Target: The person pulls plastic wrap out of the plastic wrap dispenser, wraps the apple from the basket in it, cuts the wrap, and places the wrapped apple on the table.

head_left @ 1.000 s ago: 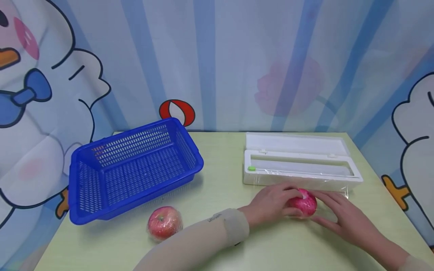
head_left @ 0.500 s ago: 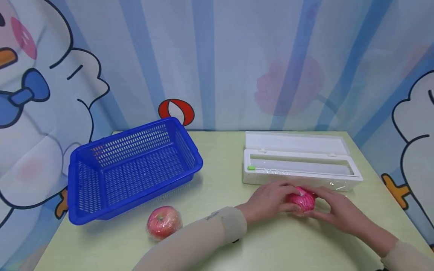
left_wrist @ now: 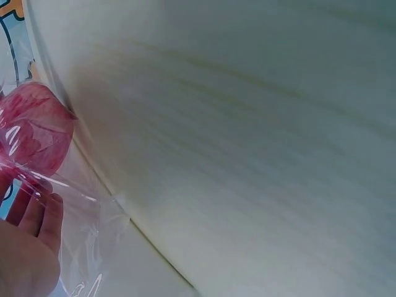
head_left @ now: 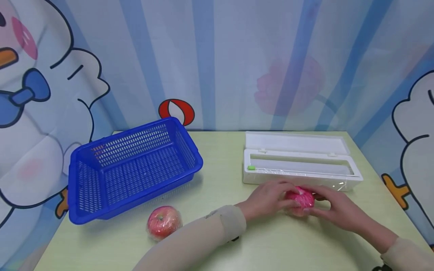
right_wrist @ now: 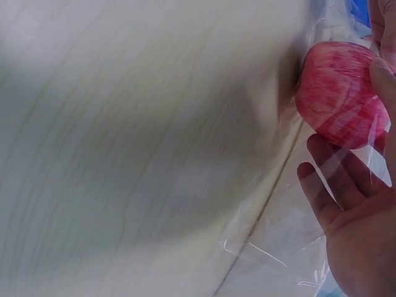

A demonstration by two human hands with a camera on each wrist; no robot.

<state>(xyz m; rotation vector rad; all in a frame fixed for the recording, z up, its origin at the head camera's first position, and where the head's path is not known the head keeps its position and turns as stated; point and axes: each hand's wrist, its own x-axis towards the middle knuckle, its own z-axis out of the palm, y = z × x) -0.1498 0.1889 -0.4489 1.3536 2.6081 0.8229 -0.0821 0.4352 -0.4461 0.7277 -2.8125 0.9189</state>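
A pinkish-red apple (head_left: pixel 300 201), wrapped in clear plastic film, is between both hands right of the table's middle. My left hand (head_left: pixel 268 199) holds its left side, fingers over the top and thumb along the front. My right hand (head_left: pixel 340 209) grips the opposite side with thumb and fingertips. In the right wrist view the right thumb lies against the apple (right_wrist: pixel 340 96), the other fingers below it. Loose film (left_wrist: pixel 86 247) hangs around the apple in the left wrist view. Just behind the hands stands a white cling film dispenser (head_left: pixel 301 183), its lid raised.
Another apple (head_left: pixel 164 222), film-wrapped, sits on the table (head_left: pixel 217 180) beside the left sleeve. A blue perforated basket (head_left: pixel 140 175) fills the back left. The dispenser carries a small green slider (head_left: pixel 251 168) at its left end. A cartoon-print curtain (head_left: pixel 223 67) hangs behind the table.
The right hand has moved left and closed in on the apple. Apple and hands have shifted slightly left, and the film edge hanging at the dispenser's right front is no longer seen there.
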